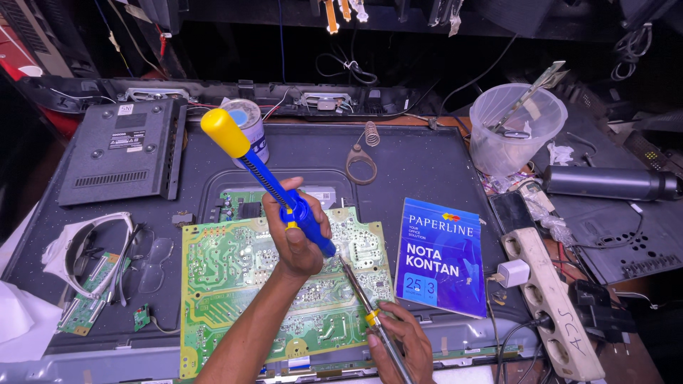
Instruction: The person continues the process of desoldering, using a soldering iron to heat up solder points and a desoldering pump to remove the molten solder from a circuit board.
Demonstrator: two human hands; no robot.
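Note:
My left hand (295, 242) grips a blue desoldering pump (256, 171) with a yellow plunger knob that points up and to the left. The pump's tip rests on a green circuit board (220, 284) lying on the back of a dark flat panel (420, 156). My right hand (398, 341), at the bottom edge, holds a soldering iron (356, 284). The iron's metal tip slants up to the left and meets the board right beside the pump's tip.
A blue booklet (441, 256) lies right of the board, then a white power strip (548, 306) with a charger plugged in. A plastic cup (512, 128), a black cylinder (612, 183), a solder tin (245, 124), a coiled iron stand (363, 153) and a black box (121, 149) surround them.

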